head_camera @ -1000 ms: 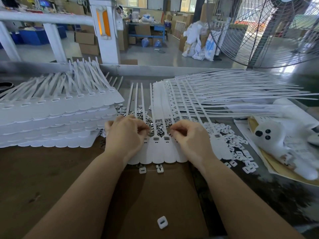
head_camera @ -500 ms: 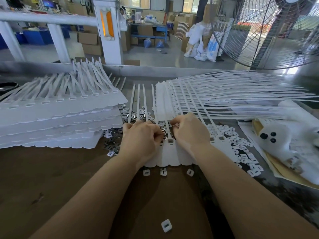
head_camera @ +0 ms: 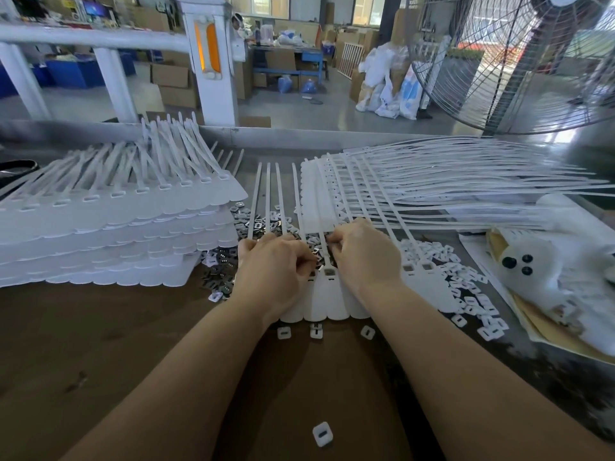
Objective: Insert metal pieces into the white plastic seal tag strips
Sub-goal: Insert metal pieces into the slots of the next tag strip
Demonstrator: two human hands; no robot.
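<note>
A joined row of white seal tag strips [head_camera: 327, 302] lies flat at the table's middle, tails pointing away from me. My left hand [head_camera: 278, 267] and my right hand [head_camera: 364, 252] rest on the row's heads with curled fingers, fingertips meeting near one open socket [head_camera: 328, 272]. Whatever small piece the fingertips pinch is hidden. Loose metal pieces [head_camera: 256, 224] lie scattered just beyond the hands, under the tails.
A tall stack of tag strips [head_camera: 109, 234] fills the left. More strips [head_camera: 449, 188] fan out at the right. White plastic caps [head_camera: 466, 287] litter the right side; single caps [head_camera: 322, 434] lie near me. A white bag [head_camera: 545, 271] and a fan [head_camera: 519, 61] are right.
Both hands have moved closer together over the strip heads and slightly away from me. The strip row has stayed in place.
</note>
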